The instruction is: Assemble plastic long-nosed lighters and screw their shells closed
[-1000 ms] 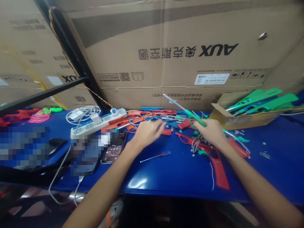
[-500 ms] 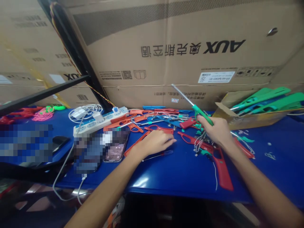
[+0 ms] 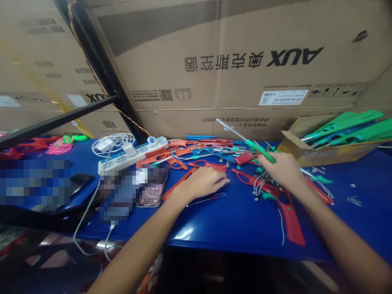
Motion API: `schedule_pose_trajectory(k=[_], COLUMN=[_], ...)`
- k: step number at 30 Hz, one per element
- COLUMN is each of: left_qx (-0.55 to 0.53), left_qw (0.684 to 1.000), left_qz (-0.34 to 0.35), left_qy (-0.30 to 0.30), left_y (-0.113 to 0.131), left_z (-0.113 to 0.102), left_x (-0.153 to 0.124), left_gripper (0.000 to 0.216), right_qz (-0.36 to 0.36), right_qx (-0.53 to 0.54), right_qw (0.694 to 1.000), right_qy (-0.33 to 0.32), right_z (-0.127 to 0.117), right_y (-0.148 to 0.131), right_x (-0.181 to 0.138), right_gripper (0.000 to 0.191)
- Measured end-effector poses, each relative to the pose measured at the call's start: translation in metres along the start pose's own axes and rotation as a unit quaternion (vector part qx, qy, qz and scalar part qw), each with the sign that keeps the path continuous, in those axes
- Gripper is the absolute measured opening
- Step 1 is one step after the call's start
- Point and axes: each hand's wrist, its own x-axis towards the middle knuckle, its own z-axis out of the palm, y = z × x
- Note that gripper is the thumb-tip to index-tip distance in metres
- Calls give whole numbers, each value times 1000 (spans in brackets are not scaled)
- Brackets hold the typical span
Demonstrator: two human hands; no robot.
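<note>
My right hand (image 3: 283, 168) is closed around the handle of a green long-nosed lighter (image 3: 260, 150). Its metal tube points up and to the left above the pile. My left hand (image 3: 206, 181) lies over a red lighter shell (image 3: 211, 165), thumb stretched to the right; its other fingertips are partly hidden. Just below that hand a thin screwdriver (image 3: 211, 197) rests on the blue table. Under and beside my right hand are white wires (image 3: 259, 185) and a red lighter shell with a handle (image 3: 290, 220).
Several red, orange and blue lighter parts (image 3: 196, 153) are piled at the back. A cardboard box (image 3: 330, 153) of green and blue lighters stands at the right. On the left are a power strip (image 3: 134, 157), a phone (image 3: 151, 194) and cables. A large carton (image 3: 226, 90) stands behind.
The tube tip of the green lighter has dropped and swung slightly left as my right hand tilts it. My left hand stays over the red shell. The whole view has shifted a little.
</note>
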Motion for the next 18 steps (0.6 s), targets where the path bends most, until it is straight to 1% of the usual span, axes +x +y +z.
schedule_pose_trajectory(k=[2, 5, 7, 11, 13, 15, 18], left_qx=[-2, -2, -4, -9, -10, -12, -14], left_qw=[1000, 1000, 999, 1000, 1000, 1000, 1000], left_qz=[-7, -17, -18, -10, -9, -9, -11], left_qy=[-9, -25, -26, -16, -15, -16, -19], left_y=[0, 0, -2, -6, -7, -8, -9], left_z=[-1, -2, -1, 1, 2, 3, 2], left_x=[0, 0, 0, -1, 0, 0, 0], left_gripper=[35, 36, 36, 37, 38, 38, 39], right_qz=[1, 4, 0, -9, -10, -8, 0], right_qx=[-13, -22, -31, -68, -68, -41, 16], right_qw=[1000, 999, 999, 998, 998, 999, 1000], right_qy=[-6, -31, -42, -17, -12, -7, 21], right_z=[0, 0, -1, 2, 4, 4, 2], right_y=[0, -1, -1, 1, 2, 2, 4], right_x=[1, 1, 2, 2, 1, 1, 3], right_gripper=[55, 64, 65, 54, 51, 54, 61])
